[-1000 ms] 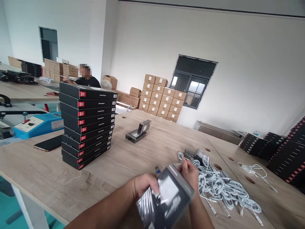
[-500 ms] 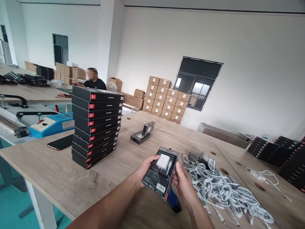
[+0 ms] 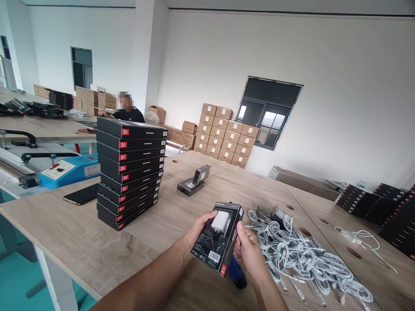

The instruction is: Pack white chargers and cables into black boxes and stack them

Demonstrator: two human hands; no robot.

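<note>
box (image 3: 218,244) up off the table (image 3: 145,263), front and centre, tilted, broad face to the camera. white charger (image 3: 221,221) shows on that face; printed or behind a window, cannot tell. barcode label (image 3: 214,256) near the lower edge.

grip: both hands clamped on the box. left hand (image 3: 199,226) on the left edge, thumb over the face near the charger; right hand (image 3: 247,244) on the right side, thumb along the edge. hidden fingers cannot be read.

blue tool (image 3: 237,273) partly hidden under box and right hand. tangled white cables (image 3: 301,255) just right of the right hand.

further left, tall stack (image 3: 132,172) of black boxes, phone (image 3: 81,195) beside it. beyond the held box, two small boxes, one tilted (image 3: 201,174) on one flat (image 3: 186,188). co-worker (image 3: 126,114) in black behind the stack.
</note>
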